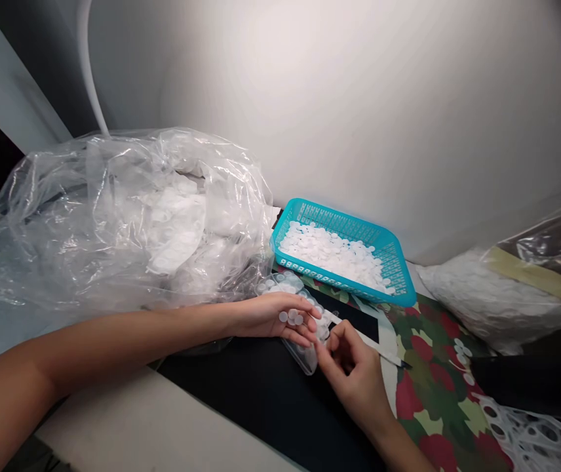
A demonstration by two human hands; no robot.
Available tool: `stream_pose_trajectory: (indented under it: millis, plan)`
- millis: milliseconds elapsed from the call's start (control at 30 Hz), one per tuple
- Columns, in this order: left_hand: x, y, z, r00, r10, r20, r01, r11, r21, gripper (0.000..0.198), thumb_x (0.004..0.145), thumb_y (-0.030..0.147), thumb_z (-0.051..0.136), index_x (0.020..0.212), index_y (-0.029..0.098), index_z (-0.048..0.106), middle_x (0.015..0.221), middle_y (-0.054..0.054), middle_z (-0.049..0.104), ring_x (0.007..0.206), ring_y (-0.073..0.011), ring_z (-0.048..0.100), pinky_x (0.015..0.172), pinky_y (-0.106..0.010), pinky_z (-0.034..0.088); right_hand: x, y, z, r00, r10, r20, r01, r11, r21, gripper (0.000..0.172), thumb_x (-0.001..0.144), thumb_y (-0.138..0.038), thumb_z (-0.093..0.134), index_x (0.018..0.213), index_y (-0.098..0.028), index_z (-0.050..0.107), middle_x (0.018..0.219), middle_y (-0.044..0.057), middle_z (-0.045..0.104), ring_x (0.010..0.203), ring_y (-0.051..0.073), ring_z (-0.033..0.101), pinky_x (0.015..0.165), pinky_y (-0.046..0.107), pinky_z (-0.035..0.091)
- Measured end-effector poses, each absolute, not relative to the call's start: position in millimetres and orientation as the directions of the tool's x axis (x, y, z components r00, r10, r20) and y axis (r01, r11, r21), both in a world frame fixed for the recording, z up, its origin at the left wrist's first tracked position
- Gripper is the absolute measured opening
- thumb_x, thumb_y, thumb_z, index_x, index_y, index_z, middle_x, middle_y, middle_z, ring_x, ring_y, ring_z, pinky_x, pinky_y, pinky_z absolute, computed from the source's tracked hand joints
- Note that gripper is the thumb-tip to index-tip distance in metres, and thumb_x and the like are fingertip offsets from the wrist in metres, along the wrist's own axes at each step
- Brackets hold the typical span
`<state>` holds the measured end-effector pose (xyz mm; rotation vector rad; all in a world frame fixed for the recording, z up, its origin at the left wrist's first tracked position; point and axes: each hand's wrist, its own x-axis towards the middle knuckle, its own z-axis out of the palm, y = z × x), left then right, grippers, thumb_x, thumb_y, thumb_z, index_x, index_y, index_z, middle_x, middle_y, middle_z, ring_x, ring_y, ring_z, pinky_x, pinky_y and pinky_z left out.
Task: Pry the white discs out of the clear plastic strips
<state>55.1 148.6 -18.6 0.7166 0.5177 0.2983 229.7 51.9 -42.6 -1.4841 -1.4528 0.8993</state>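
My left hand (273,317) comes in from the left, palm up, with several small translucent white discs (290,317) held in its curled fingers. My right hand (354,370) meets it from below, thumb and fingertips pinched at a clear plastic strip (300,347) carrying more discs. What lies between those fingertips is hidden. A thin white stick with a black tip (379,346) passes under my right hand.
A teal plastic basket (339,223) full of white discs stands just beyond my hands. A large clear bag (113,216) of white material lies left, and another bag (497,301) lies right. Below are a black mat (261,406) and a red-green patterned cloth (438,367).
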Motion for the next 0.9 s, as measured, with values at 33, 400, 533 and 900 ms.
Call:
stream_pose_trajectory:
  millis: [33, 400, 533, 900]
  plan:
    - [55.1, 148.9, -19.4, 0.83, 0.436, -0.348, -0.09, 0.72, 0.688, 0.024, 0.077, 0.031, 0.067, 0.086, 0.01, 0.062, 0.07, -0.001, 0.061, 0.065, -0.0115, 0.061, 0.068, -0.024, 0.048, 227.8, 51.2, -42.9, 0.056, 0.996, 0.069, 0.401, 0.041, -0.915, 0.028, 0.077, -0.031, 0.069, 0.068, -0.02, 0.044, 0.054, -0.008, 0.042, 0.045, 0.007, 0.033, 0.043, 0.02, 0.025]
    - [51.9, 144.0, -21.3, 0.823, 0.497, -0.274, -0.033, 0.524, 0.851, 0.035, 0.081, 0.041, 0.06, 0.063, 0.017, 0.042, 0.045, 0.011, 0.023, 0.038, -0.0038, 0.017, 0.038, -0.018, 0.012, 236.4, 59.0, -44.4, 0.104, 0.992, 0.068, 0.039, 0.065, -0.997, 0.026, 0.082, -0.033, 0.067, 0.076, -0.022, 0.045, 0.071, -0.005, 0.043, 0.059, 0.009, 0.046, 0.055, 0.018, 0.041]
    - [51.4, 136.2, -19.5, 0.851, 0.512, -0.12, 0.048, 0.151, 0.987, 0.035, 0.086, 0.042, 0.055, 0.065, 0.016, 0.044, 0.054, 0.007, 0.038, 0.047, -0.0057, 0.032, 0.045, -0.02, 0.024, 234.5, 57.6, -41.1, 0.043, 0.998, 0.037, -0.046, 0.039, -0.998, 0.024, 0.08, -0.031, 0.069, 0.08, -0.023, 0.046, 0.071, -0.005, 0.049, 0.06, 0.008, 0.049, 0.056, 0.017, 0.041]
    - [50.2, 135.8, -21.8, 0.788, 0.613, -0.059, 0.046, 0.037, 0.998, 0.039, 0.087, 0.038, 0.051, 0.059, 0.017, 0.034, 0.054, 0.007, 0.031, 0.049, -0.0062, 0.029, 0.046, -0.02, 0.022, 233.0, 56.9, -37.9, -0.099, 0.991, -0.085, -0.168, -0.101, -0.981, 0.032, 0.08, -0.029, 0.072, 0.098, -0.027, 0.046, 0.082, -0.003, 0.067, 0.076, 0.011, 0.062, 0.073, 0.022, 0.048]
